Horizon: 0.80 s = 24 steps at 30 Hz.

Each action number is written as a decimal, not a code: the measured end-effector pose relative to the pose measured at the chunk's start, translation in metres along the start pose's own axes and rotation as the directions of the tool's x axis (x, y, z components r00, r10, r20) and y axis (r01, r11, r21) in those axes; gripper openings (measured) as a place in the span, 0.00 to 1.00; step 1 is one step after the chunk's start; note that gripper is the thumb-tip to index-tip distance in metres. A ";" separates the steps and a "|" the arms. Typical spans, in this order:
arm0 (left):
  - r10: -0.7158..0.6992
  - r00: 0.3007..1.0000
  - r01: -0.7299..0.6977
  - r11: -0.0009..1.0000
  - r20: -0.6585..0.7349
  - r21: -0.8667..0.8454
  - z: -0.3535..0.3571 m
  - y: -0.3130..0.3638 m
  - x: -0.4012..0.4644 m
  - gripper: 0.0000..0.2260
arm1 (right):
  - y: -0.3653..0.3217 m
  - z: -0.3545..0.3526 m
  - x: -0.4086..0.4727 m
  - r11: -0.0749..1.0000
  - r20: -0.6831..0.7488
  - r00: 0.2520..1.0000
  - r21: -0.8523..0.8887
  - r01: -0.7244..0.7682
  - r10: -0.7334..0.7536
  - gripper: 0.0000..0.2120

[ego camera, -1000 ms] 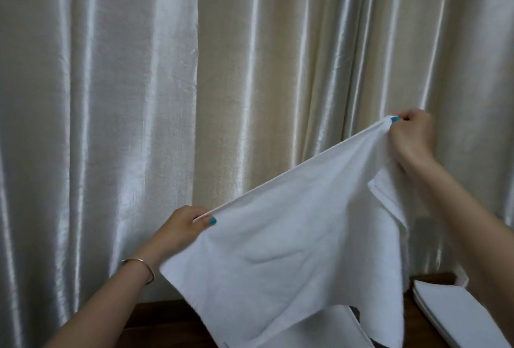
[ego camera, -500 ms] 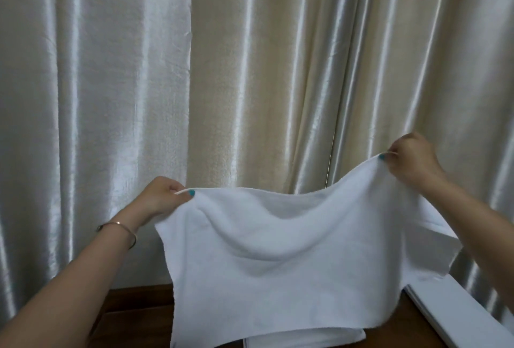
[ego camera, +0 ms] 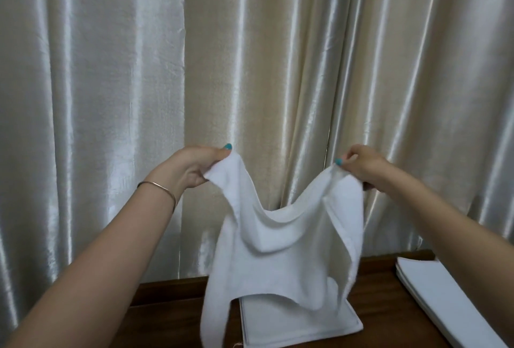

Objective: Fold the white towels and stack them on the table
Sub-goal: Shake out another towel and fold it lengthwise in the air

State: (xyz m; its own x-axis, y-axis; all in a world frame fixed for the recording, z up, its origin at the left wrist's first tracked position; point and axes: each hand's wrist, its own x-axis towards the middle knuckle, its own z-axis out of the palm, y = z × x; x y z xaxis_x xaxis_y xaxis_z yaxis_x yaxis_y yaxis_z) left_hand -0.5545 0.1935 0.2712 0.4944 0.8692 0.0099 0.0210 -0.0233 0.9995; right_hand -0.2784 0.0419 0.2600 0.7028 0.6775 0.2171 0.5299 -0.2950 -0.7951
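A shiny cream satin curtain (ego camera: 250,69) fills the upper 3 quarters of the frame, hanging in vertical folds behind a dark wooden table (ego camera: 172,317) along the bottom edge. At center, a white towel (ego camera: 281,258) hangs in mid-air above the table, its top edge sagging between 2 raised corners. The left hand (ego camera: 189,169), a thin bangle (ego camera: 158,189) on its wrist, pinches the upper left corner between thumb and curled fingers; the right hand (ego camera: 364,166) pinches the upper right corner the same way. Below the hanging cloth, a folded white towel (ego camera: 300,328) lies flat on the table. At lower right, a stack of folded white towels (ego camera: 442,294) rests on the table, partly cut off by the frame.
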 end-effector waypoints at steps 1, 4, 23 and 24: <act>-0.007 0.999 0.009 1.000 0.049 -0.028 0.006 0.001 0.000 0.05 | -0.008 0.004 -0.003 0.991 0.050 0.999 0.129 -0.017 0.011 0.07; 0.008 0.990 0.003 0.997 0.142 -0.074 0.021 0.007 -0.004 0.08 | -0.032 0.012 -0.013 0.880 0.264 0.965 0.456 -0.131 0.007 0.05; 0.321 0.936 -0.242 0.882 0.141 -0.404 0.061 0.005 -0.026 0.11 | -0.081 0.051 -0.064 0.826 -0.130 0.822 0.036 0.562 -0.554 0.23; 0.325 0.935 -0.244 0.880 0.140 -0.408 0.059 0.005 -0.028 0.12 | -0.080 0.053 -0.064 0.816 -0.168 0.802 -0.039 0.576 -0.574 0.22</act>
State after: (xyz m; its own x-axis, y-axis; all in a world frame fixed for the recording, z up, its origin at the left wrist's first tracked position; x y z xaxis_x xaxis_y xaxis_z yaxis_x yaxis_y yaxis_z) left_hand -0.5163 0.1401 0.2743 0.5908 0.7365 0.3294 -0.4570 -0.0311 0.8889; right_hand -0.3905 0.0579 0.2796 0.3392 0.5992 0.7252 0.8559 0.1234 -0.5022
